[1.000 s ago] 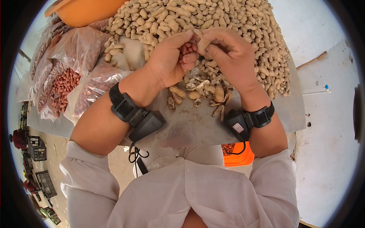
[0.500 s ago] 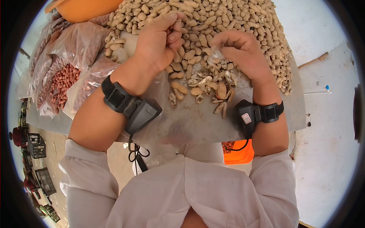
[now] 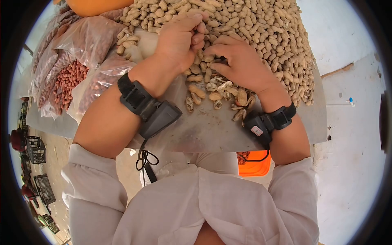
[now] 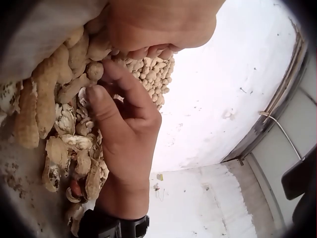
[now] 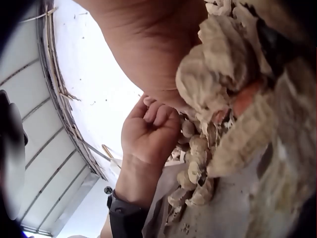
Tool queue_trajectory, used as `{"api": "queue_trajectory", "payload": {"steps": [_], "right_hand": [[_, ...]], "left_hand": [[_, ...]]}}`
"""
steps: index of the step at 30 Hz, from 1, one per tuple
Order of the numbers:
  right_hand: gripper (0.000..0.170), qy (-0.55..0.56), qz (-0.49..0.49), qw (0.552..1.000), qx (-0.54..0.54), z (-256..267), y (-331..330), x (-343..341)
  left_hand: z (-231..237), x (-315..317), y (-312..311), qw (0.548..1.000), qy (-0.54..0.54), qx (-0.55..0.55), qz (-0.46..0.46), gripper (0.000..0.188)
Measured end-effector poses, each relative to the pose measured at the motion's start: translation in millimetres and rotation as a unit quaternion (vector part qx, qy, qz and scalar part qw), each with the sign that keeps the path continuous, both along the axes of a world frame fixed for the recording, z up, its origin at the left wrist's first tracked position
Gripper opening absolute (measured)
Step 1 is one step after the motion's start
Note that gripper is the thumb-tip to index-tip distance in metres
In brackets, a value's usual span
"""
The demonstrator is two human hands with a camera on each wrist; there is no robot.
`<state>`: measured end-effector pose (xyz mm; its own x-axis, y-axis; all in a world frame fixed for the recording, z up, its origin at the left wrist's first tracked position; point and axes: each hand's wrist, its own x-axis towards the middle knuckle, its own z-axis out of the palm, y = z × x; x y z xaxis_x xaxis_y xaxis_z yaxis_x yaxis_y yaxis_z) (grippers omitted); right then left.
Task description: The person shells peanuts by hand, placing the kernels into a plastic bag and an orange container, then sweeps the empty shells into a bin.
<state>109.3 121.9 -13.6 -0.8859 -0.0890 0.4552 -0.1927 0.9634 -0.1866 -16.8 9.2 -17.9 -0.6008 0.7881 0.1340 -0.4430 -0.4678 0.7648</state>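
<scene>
Where the table (image 3: 204,132) ends on the near side, an orange bin (image 3: 259,166) shows below the edge, right of centre, reddish stuff inside (too small to identify). Dirt specks on the bare near part of the table. Each wrist carries a black camera unit (image 3: 161,119). Next out: split shells (image 3: 223,86) in a loose cluster mid-table, a few pieces lying nearer and to the left. The right hand (image 3: 245,65) is just beyond the cluster, thumb and forefinger apart with a narrow gap, nothing seen pinched; the left wrist view puts both tips right by the peanuts, contact can't be told. The left hand (image 3: 175,43) is left of it and slightly farther, fingers curled toward the palm; can't tell whether it holds anything. Left of the hands: clear plastic bags (image 3: 87,38), red kernels (image 3: 70,79) plainly visible at one. Far: whole peanuts (image 3: 269,30) in a big heap, running from behind the left hand to the table's right side. Far left: orange basin (image 3: 98,6), cut off by the frame.
</scene>
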Motion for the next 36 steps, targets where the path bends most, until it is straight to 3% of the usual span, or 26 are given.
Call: {"api": "queue_trajectory", "payload": {"steps": [6, 9, 12, 16, 19, 25, 28, 36], "right_hand": [[0.021, -0.004, -0.038, 0.999, -0.02, 1.2, 1.8, 0.8], [0.02, 0.011, -0.102, 0.971, -0.215, 10.0, 0.6, 7.9], [0.019, 0.084, 0.008, 0.863, -0.498, 5.9, 13.6, 10.3], [0.017, 0.127, 0.133, 0.767, -0.615, 4.6, 14.4, 8.4], [0.014, 0.139, 0.086, 0.774, -0.611, 3.1, 8.3, 8.9], [0.014, 0.119, 0.046, 0.849, -0.513, 2.9, 6.3, 10.2], [0.014, 0.088, 0.008, 0.818, -0.568, 8.4, -1.4, 11.9], [0.017, 0.08, -0.028, 0.831, -0.55, 10.7, -7.2, 14.1]], "left_hand": [[-0.9, 0.5, -0.4, 1.0, 0.009, 0.002, -0.013, 0.019], [1.6, 1.3, -2.3, 1.0, 0.006, -0.005, -0.019, 0.018], [0.2, 0.7, -2.3, 0.998, 0.01, 0.0, -0.057, 0.013], [5.3, 12.3, -5.1, 0.993, 0.063, -0.046, -0.086, 0.017], [4.9, 15.8, -4.4, 0.991, 0.089, -0.05, -0.083, 0.019], [6.1, 18.5, -5.9, 0.973, 0.217, -0.08, -0.013, 0.015], [7.5, 19.9, -8.0, 0.962, 0.266, -0.057, -0.011, 0.01], [6.3, 25.3, -8.2, 0.947, 0.316, -0.064, -0.006, 0.013]]}}
